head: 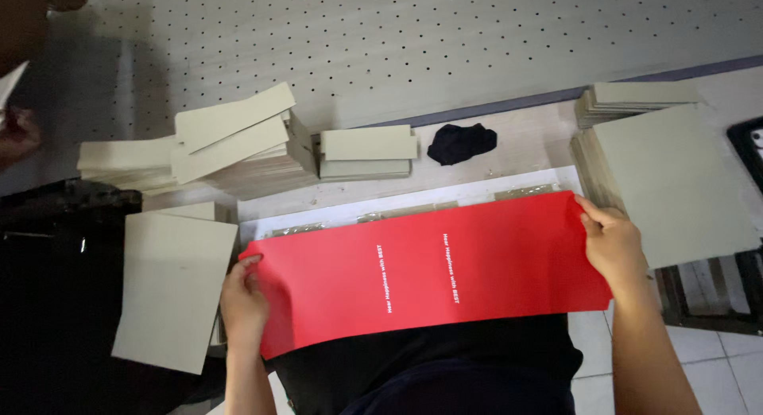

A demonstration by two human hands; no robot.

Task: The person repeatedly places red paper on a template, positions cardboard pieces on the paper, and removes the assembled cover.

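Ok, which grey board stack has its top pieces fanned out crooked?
The tall stack at upper left, beside the small neat stack; its top two boards sit skewed, while the others lie squared.

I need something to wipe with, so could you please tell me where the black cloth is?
In the head view, the black cloth lies crumpled at the table's far edge, right of a small grey card stack, beyond the red sheet.

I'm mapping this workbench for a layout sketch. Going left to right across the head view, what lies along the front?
Grey board sheet → left hand → red sheet → right hand → large grey board stack.
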